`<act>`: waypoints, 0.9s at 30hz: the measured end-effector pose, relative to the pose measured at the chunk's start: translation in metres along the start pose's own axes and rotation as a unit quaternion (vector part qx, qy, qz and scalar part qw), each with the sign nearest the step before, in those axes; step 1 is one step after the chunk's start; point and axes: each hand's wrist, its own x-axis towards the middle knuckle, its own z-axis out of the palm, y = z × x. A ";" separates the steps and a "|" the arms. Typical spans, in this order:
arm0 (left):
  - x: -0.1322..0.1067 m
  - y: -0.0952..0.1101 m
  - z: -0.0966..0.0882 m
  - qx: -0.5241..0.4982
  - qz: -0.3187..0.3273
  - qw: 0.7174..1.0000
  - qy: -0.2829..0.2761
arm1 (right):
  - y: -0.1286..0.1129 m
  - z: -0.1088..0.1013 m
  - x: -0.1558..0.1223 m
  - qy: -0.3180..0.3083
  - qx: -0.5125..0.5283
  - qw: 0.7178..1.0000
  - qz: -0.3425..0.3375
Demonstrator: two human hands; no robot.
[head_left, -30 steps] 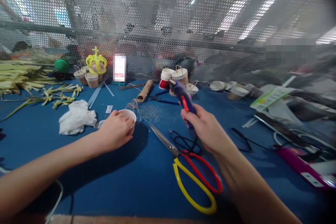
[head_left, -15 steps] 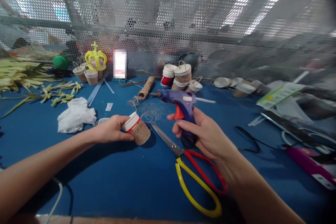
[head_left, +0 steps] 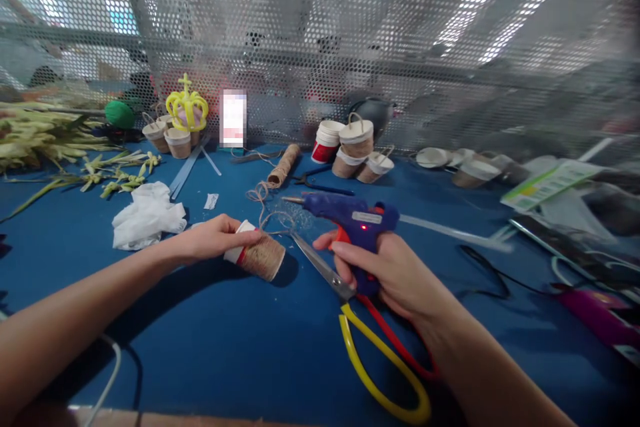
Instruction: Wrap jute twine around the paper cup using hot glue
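Observation:
My left hand grips a small paper cup by its white rim end. Brown twine is wound round most of the cup, and a red band shows near the rim. The cup lies tilted on its side, its base toward the right. In my right hand is a blue glue gun with an orange trigger and a lit red light. Its nozzle points left, above and apart from the cup. Scissors with red and yellow handles lie under the gun and my right wrist. Loose twine trails behind the cup.
Behind stand a twine roll, pliers, twine-wrapped cups and a phone. Left lie crumpled white tissue and dried stalks. Right are cables and a purple power strip. A perforated metal screen closes the back.
The cup has turned in my left hand, and my thumb now lies along its side. The glue gun has come lower and closer, its long glue stick now showing at the back.

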 end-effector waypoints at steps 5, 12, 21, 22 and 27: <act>-0.002 0.003 -0.002 -0.060 0.058 0.996 -0.044 | -0.002 0.001 0.002 0.014 -0.067 0.997 -0.020; -0.006 0.004 -0.010 0.009 0.041 0.988 -0.148 | -0.007 -0.001 -0.003 0.065 -0.165 0.984 -0.032; -0.006 0.006 0.000 0.198 0.141 0.968 -0.069 | -0.008 0.007 -0.002 0.067 -0.178 0.981 -0.026; -0.006 0.005 0.001 0.231 0.147 0.960 -0.054 | -0.008 0.007 -0.003 0.072 -0.182 0.980 -0.031; -0.005 0.003 0.001 0.283 0.172 0.942 -0.060 | -0.006 0.006 -0.002 0.055 -0.228 0.970 -0.061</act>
